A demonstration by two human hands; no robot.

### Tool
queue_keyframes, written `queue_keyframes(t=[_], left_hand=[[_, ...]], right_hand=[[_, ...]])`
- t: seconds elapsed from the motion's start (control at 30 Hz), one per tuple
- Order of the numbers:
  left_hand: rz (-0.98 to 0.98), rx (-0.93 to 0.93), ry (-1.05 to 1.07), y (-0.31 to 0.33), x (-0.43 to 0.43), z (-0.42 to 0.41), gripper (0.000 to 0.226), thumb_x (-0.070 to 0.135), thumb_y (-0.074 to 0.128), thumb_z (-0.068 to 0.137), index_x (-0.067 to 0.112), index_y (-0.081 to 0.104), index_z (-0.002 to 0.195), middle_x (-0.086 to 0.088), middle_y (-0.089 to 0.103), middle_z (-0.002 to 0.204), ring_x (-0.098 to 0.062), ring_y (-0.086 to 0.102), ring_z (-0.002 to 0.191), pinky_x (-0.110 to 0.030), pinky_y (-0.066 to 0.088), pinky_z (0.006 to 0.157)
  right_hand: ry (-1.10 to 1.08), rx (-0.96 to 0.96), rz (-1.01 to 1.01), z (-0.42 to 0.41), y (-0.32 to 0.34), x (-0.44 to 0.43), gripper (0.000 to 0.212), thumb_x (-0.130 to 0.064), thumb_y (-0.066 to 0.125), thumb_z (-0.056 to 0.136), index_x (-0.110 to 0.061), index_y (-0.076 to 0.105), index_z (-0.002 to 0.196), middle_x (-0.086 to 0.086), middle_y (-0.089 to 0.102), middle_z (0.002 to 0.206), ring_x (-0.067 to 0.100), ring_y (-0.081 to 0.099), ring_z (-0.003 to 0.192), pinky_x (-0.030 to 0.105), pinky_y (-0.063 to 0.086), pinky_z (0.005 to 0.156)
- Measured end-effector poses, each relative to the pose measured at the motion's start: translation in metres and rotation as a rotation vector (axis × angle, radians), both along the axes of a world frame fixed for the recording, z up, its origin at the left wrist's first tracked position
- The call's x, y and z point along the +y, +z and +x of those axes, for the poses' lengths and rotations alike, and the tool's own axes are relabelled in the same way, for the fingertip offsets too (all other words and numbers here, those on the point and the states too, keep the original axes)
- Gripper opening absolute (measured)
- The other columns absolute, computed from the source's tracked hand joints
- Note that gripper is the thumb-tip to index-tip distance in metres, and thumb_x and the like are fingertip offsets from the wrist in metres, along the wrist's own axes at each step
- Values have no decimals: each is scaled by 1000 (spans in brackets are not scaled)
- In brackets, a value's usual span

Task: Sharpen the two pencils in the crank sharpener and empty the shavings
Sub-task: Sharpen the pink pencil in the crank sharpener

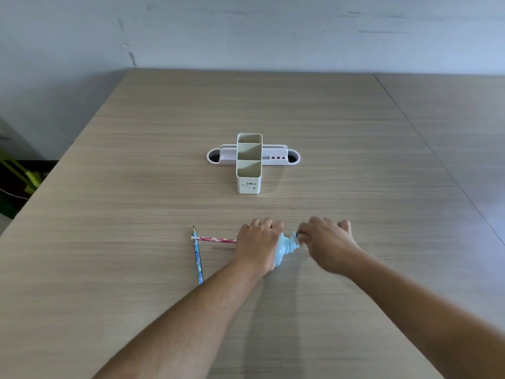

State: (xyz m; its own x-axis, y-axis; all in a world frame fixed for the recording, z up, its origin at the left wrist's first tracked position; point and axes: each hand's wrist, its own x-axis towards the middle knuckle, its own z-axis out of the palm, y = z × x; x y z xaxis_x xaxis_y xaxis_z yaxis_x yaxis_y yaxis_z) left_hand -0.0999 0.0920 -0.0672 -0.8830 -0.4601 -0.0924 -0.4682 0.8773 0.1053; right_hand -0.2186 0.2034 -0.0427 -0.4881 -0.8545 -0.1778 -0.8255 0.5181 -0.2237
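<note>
Nearest the lens, two bare forearms, both cut off by the bottom edge. Left hand (258, 243) laid palm-down over the light blue crank sharpener (284, 248), fingers curled over its far side, hiding most of the body; only the right end and a strip of the near edge visible. Right hand (326, 242) just beside it, blurred, fingertips closed around the small crank at the sharpener's right end; exact grip too smeared to make out, handle itself barely seen as a dark spot. Sharpener set on the wooden table (355, 160), near the front centre.

Pink patterned pencil (214, 239) lying level, running from the left under the left hand toward the sharpener; its right end hidden, so whether seated in the sharpener impossible to tell. Blue pencil (197, 258) lying loose on the table, point away from the camera, crossing the pink pencil's left end; touching or merely overlapping, unclear.

Farther back, a cream three-compartment holder (249, 164) upright, compartments seemingly empty, in front of a low white tray (278, 154) partly hidden behind it. Print on the holder's front too small to read fully.
</note>
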Motion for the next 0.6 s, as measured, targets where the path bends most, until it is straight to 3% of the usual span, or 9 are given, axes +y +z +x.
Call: queue_keyframes(t=[0.07, 0.17, 0.23, 0.33, 0.4, 0.5, 0.6], left_hand=[[-6, -8, 6, 0, 0, 0, 66, 17, 79, 59, 18, 43, 114, -1, 56, 110, -25, 54, 102, -35, 40, 75], [8, -20, 46, 0, 1, -2, 68, 18, 81, 58, 18, 43, 113, -2, 56, 112, -25, 53, 103, -35, 41, 76], [0, -24, 69, -2, 2, -3, 67, 17, 81, 58, 18, 43, 113, -2, 55, 112, -25, 53, 104, -35, 40, 77], [-13, -23, 76, -3, 2, -4, 63, 14, 78, 62, 18, 43, 113, -3, 55, 114, -26, 53, 105, -35, 41, 79], [-8, -31, 67, -2, 2, -4, 64, 17, 79, 62, 17, 42, 114, -4, 55, 115, -26, 52, 106, -36, 41, 82], [34, -56, 44, 2, 2, -2, 83, 37, 87, 52, 19, 38, 117, -2, 50, 120, -25, 49, 111, -39, 39, 88], [37, -37, 25, 11, -1, 7, 102, 52, 86, 43, 26, 32, 125, 1, 41, 127, -24, 43, 117, -43, 36, 96]], right_hand=[[-32, 35, 26, -10, -2, -21, 21, -24, 35, 94, -32, 54, 89, -5, 51, 95, 20, 49, 96, 39, 24, 80], [-6, 26, 229, -6, -29, -25, 25, -19, 36, 92, -27, 54, 108, 3, 54, 110, 24, 47, 107, 42, 27, 87], [37, 29, 298, 8, -50, -8, 28, -15, 38, 88, -26, 54, 108, 4, 53, 110, 25, 47, 108, 42, 27, 86], [69, 0, 170, 23, -61, 21, 16, -24, 33, 93, -27, 49, 96, -1, 48, 92, 23, 47, 95, 37, 20, 76], [78, -31, 141, 24, -57, 30, 20, -31, 29, 96, -30, 49, 94, -3, 47, 92, 21, 45, 93, 36, 20, 76], [9, -120, 142, 16, -41, 26, 25, -37, 28, 97, -29, 51, 102, -1, 52, 105, 21, 48, 104, 40, 27, 85], [-24, -146, 101, 4, -18, 19, 24, -30, 30, 96, -26, 53, 101, -3, 54, 102, 21, 53, 105, 40, 32, 86]])
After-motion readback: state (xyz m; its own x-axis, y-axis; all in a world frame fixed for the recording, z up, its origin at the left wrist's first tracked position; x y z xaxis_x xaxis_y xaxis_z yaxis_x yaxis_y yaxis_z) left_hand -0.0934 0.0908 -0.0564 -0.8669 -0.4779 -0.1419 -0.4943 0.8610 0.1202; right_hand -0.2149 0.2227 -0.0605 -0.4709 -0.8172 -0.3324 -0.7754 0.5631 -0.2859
